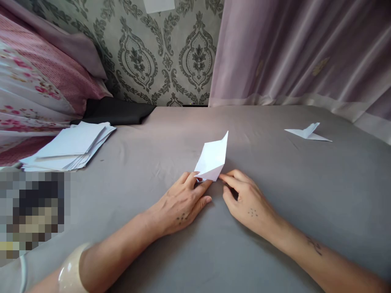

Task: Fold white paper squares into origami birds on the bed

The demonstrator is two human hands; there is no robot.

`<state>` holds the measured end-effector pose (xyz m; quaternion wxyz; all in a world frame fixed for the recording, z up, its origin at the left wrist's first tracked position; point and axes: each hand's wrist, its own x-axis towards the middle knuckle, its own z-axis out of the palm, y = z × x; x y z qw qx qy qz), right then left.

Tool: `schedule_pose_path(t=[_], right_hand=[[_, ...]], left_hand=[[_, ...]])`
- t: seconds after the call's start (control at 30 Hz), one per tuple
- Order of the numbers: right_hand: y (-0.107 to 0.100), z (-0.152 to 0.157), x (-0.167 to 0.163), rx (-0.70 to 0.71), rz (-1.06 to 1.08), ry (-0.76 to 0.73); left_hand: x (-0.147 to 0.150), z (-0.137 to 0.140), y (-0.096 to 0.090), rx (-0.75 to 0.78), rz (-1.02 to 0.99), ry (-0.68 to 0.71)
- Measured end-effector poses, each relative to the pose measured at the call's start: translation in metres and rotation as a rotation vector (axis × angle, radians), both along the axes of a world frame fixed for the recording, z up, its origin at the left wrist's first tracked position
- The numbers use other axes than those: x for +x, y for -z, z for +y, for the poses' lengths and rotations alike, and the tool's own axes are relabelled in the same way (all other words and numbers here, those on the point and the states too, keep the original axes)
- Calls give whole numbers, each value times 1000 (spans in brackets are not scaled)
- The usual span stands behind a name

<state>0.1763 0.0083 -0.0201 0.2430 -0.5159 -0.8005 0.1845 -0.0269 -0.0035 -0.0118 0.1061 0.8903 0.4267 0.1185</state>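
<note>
A folded piece of white paper (pixel 211 156) stands partly raised from the grey cloth in the middle of the view, with one pointed corner sticking up at its far right. My left hand (pixel 186 199) is at its lower left edge. Some of those fingers hold the near edge and are partly hidden by the paper, while the thumb lies apart from it. At the lower right corner, the fingertips of my right hand (pixel 244 193) touch or nearly touch the paper. The right thumb is away from the paper, with a gap between thumb and forefinger.
A stack of white paper sheets (pixel 70 146) lies at the left, by a folded black cloth (pixel 116 110). Another folded white paper shape (pixel 308 132) rests at the far right. Curtains (pixel 275 53) and a patterned wall (pixel 168 53) border the grey-covered surface (pixel 305 191).
</note>
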Motion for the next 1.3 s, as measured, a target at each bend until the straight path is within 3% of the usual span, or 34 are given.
schedule_pose_path(t=[0.13,0.43,0.77,0.97,1.13,1.3], right_hand=[[2,-3,0,13,-31,-35],[-2,-11,-1,-84,151,118],[-3,-11,-3,-85,204,86],[5,-14,-2,9,139,16],[4,-14,-2,43,76,-23],[4,-13,-2,65,47,-61]], left_hand=[[-1,-1,-1,-26,9,-5],[-4,3,-1,-136,11,-33],[-17,9,-6,-176,-182,12],[-25,15,-9,-302,-324,-131],[-21,14,-7,-499,-586,-314],[-10,16,-10,-459,-699,-361]])
